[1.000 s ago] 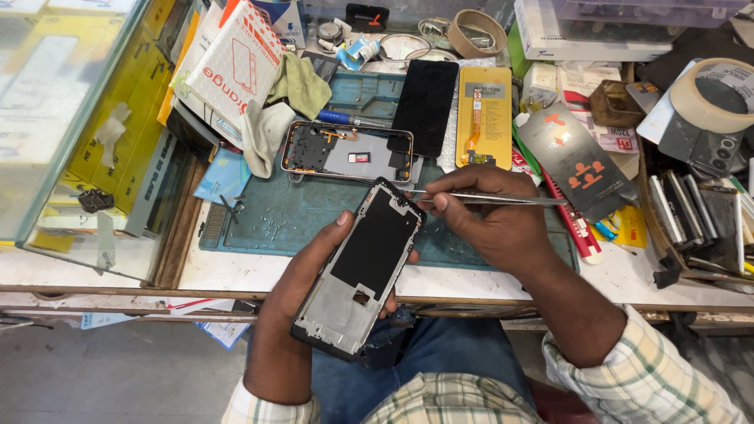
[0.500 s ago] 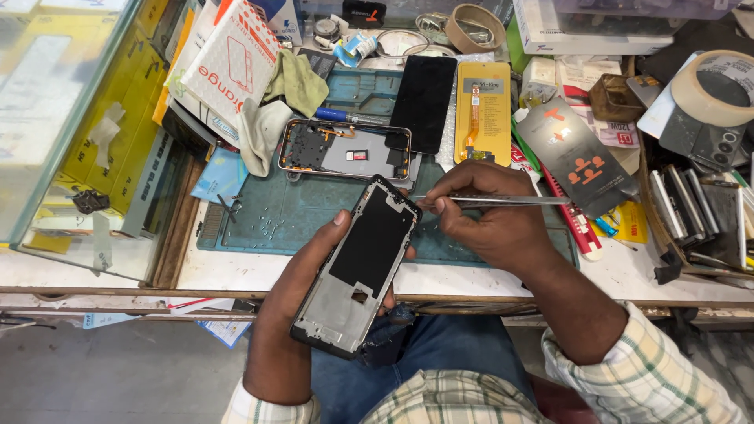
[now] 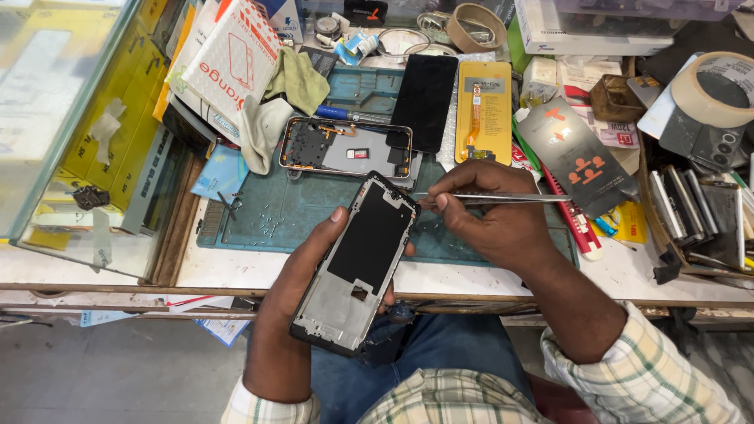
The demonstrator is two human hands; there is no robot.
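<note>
Barely shifted since earlier: left hand (image 3: 302, 290) grips phone frame (image 3: 357, 263) over bench edge; right hand (image 3: 491, 216) fingers pinched on tweezers (image 3: 503, 198), tips at frame's top corner. Opened phone body (image 3: 345, 149), black screen (image 3: 424, 102) on teal mat (image 3: 259, 216) behind.

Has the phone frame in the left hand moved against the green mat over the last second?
No. The phone frame in the left hand keeps its tilt, its top corner just below the opened phone on the green mat.

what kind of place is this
Most likely a phone repair bench. The left hand holds a bare phone frame, the right hand holds tweezers, and an opened phone lies on the mat.
</note>
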